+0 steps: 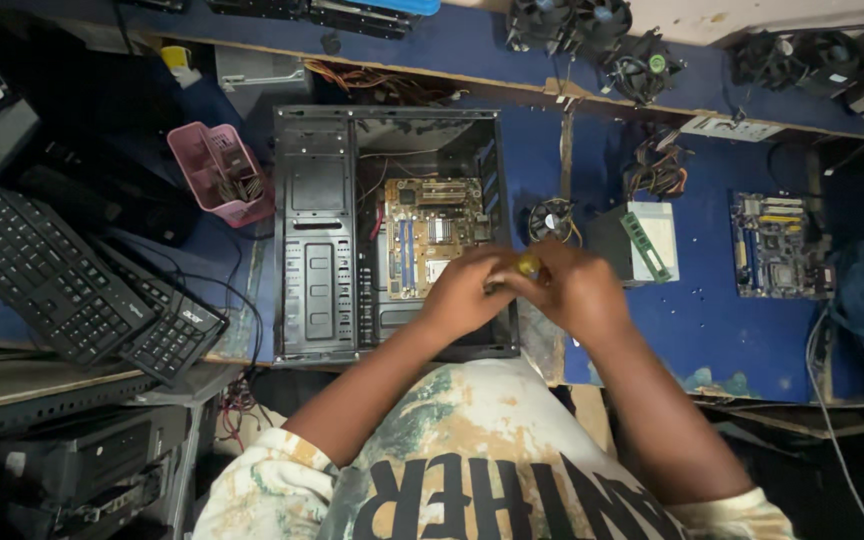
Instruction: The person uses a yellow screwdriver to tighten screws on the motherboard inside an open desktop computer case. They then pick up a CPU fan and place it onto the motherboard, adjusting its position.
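Note:
An open black computer case lies on its side on the blue bench, with a tan motherboard inside it. My left hand and my right hand meet over the case's near right corner. Both are closed around a screwdriver with a yellow handle, whose shaft is hidden between my fingers. A black cooler fan sits just beyond my hands.
Two black keyboards lie at the left beside a pink basket of small parts. A green memory stick rests on a white box, and a second motherboard lies at the right. Several fans line the back.

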